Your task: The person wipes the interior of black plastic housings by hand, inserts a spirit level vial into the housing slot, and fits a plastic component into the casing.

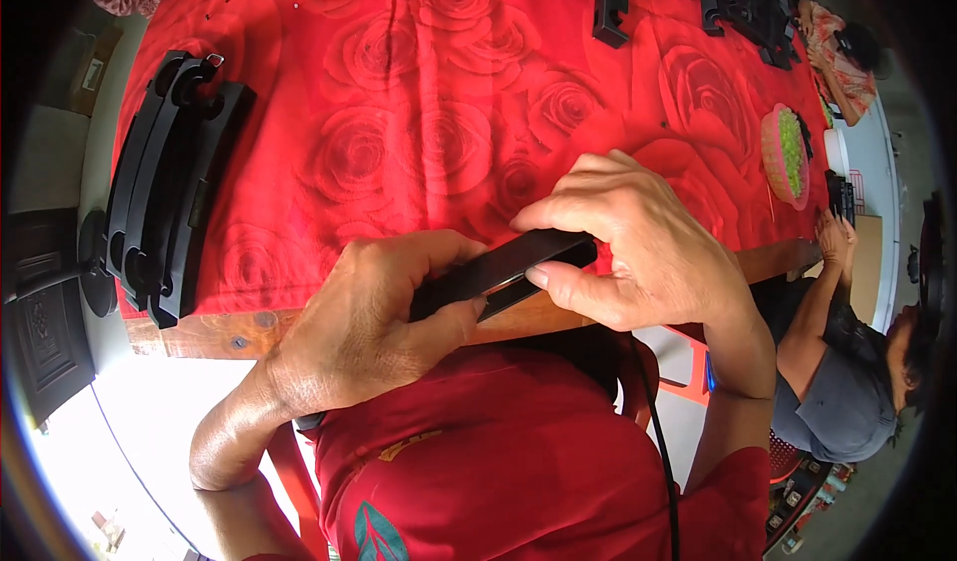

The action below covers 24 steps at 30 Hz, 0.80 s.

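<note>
Red rose tablecloth (439, 112) (wooden table edge (214, 334) showing), black parts (169, 192) left.

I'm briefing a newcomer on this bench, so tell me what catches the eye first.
The red rose-print cloth covering the table dominates. At its near edge, the left hand and right hand together grip a flat black part. A stack of curved black parts sits at the left edge.

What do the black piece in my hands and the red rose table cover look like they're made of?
The black piece, held between the left hand and right hand, looks like hard moulded plastic: flat, straight-edged, with a dull sheen. The table cover looks like printed fabric or thin vinyl, lying smooth with soft folds; which one is unclear.
</note>
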Tool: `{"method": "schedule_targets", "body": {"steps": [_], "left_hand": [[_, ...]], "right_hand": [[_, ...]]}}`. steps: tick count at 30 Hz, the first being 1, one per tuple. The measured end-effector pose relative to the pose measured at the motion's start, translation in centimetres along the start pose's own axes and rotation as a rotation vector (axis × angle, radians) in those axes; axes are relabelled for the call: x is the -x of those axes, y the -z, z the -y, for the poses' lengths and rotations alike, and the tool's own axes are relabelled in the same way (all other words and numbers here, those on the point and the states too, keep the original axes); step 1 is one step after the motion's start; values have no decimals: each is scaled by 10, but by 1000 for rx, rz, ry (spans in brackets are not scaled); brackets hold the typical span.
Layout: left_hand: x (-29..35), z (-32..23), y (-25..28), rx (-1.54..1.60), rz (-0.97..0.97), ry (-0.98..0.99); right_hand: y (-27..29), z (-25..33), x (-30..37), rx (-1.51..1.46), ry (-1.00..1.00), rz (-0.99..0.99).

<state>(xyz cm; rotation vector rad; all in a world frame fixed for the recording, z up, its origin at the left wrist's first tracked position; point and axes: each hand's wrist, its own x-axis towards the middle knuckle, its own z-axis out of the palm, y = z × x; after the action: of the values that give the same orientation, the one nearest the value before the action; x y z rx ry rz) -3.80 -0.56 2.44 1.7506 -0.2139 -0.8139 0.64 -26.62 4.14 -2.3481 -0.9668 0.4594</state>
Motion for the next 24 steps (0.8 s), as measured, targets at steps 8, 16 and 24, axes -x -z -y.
{"method": "schedule_targets", "body": {"steps": [8, 16, 24], "left_hand": [[-3, 4, 1, -26, -24, -23], [1, 0, 3, -212, -79, 15], [-2, -2, 3, -186, -72, -27]], "right_hand": [[-9, -6, -10, -106, -63, 40], [-15, -4, -9, -116, -120, 45], [-22, -5, -6, -203, -141, 23]]}}
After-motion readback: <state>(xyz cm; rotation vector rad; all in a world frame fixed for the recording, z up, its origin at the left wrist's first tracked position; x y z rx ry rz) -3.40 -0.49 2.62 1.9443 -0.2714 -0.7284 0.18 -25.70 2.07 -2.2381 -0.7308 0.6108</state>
